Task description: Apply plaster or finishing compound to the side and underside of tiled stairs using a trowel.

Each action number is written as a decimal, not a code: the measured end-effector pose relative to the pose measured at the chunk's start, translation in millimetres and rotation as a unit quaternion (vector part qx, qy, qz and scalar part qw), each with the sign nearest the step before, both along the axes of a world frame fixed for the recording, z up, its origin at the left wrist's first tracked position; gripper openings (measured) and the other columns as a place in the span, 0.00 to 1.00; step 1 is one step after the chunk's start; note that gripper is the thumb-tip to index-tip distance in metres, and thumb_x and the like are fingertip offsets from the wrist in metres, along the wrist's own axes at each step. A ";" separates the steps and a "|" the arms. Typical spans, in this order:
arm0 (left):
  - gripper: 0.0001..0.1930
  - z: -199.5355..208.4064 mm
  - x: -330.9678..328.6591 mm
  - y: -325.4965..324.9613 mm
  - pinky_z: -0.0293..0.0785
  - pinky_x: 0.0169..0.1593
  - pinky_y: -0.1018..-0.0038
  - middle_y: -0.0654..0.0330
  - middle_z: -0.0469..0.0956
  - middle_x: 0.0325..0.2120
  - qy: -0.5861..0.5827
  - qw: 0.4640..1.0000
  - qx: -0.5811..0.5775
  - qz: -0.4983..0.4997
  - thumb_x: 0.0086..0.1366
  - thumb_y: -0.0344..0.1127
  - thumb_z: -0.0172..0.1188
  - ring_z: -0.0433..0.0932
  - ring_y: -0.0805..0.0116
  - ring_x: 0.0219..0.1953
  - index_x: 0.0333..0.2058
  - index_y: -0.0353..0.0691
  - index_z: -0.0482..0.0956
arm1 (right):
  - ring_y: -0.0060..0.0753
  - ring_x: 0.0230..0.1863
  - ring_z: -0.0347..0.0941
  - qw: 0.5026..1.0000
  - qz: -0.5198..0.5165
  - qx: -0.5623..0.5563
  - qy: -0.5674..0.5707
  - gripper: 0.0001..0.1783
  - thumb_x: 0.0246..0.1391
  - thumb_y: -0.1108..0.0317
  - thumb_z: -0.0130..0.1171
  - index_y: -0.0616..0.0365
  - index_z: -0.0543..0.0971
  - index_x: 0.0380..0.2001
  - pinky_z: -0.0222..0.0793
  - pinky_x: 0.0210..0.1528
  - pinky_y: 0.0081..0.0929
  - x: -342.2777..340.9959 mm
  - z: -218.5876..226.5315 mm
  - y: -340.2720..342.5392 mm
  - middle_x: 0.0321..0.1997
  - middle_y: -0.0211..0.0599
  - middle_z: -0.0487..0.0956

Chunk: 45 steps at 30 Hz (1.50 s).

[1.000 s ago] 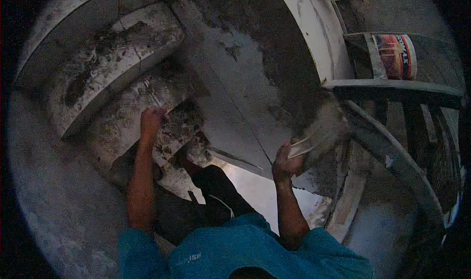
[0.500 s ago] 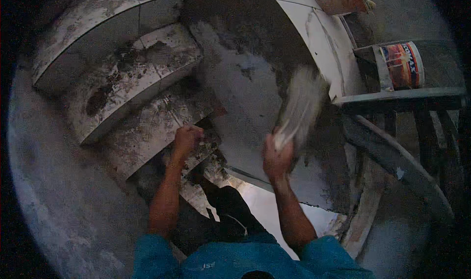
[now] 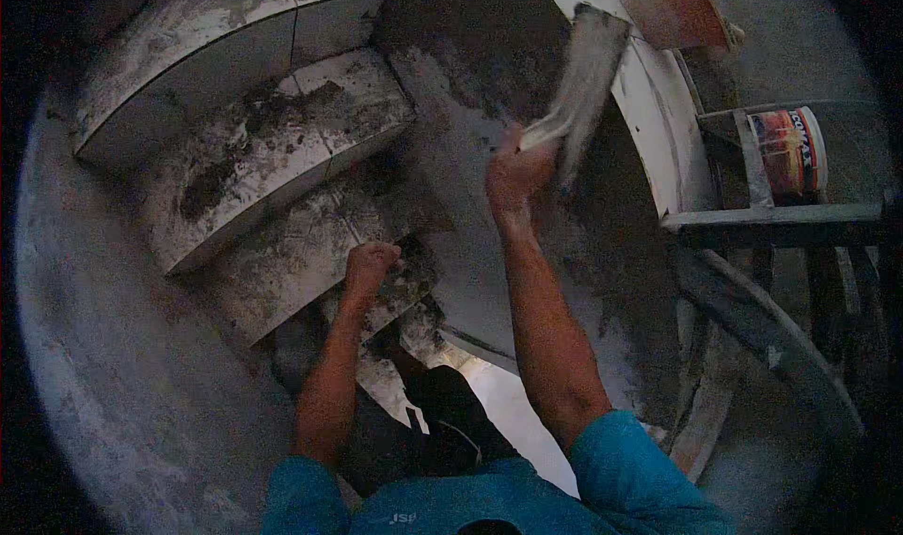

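My right hand (image 3: 520,173) is wrapped round the handle of a plastering trowel (image 3: 594,74), its long rectangular blade tilted up and away over the curved grey wall (image 3: 461,149). The blade lies over or close to a dark, damp-looking coat of plaster (image 3: 480,27); whether it touches is hard to tell. Lower down, that surface turns paler and smoother. My left hand (image 3: 371,264) is closed in a fist above the lower stair treads, and nothing sticks out of it.
Curved stairs (image 3: 292,140), dusty and splattered with dark mortar, climb on the left. At the right, a printed bucket (image 3: 788,154) sits on a wooden platform (image 3: 781,217) with dark supports beneath. An orange-brown basin-like container (image 3: 673,8) is at the top right, beside a pale ledge (image 3: 658,112).
My right hand has carried the trowel up and away along the wall, and my arm reaches farther out. The left fist has barely shifted. The whole view has moved slightly.
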State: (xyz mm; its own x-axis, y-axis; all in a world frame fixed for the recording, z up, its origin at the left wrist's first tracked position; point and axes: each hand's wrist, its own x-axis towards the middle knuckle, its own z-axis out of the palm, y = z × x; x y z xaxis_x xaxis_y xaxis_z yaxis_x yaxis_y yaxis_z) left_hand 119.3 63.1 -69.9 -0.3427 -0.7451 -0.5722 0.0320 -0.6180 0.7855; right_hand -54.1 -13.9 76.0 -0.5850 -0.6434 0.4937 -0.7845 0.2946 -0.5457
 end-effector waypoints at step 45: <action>0.16 -63.8 -5.5 7.3 0.71 0.31 0.69 0.57 0.75 0.26 0.027 0.998 0.045 0.015 0.60 0.41 0.53 0.74 0.67 0.26 0.38 0.33 0.74 | 0.47 0.45 0.66 0.985 -0.080 0.112 -0.105 0.22 0.52 0.64 0.51 0.70 0.64 0.45 0.58 0.48 0.38 -63.7 20.4 247.5 0.42 0.53 0.70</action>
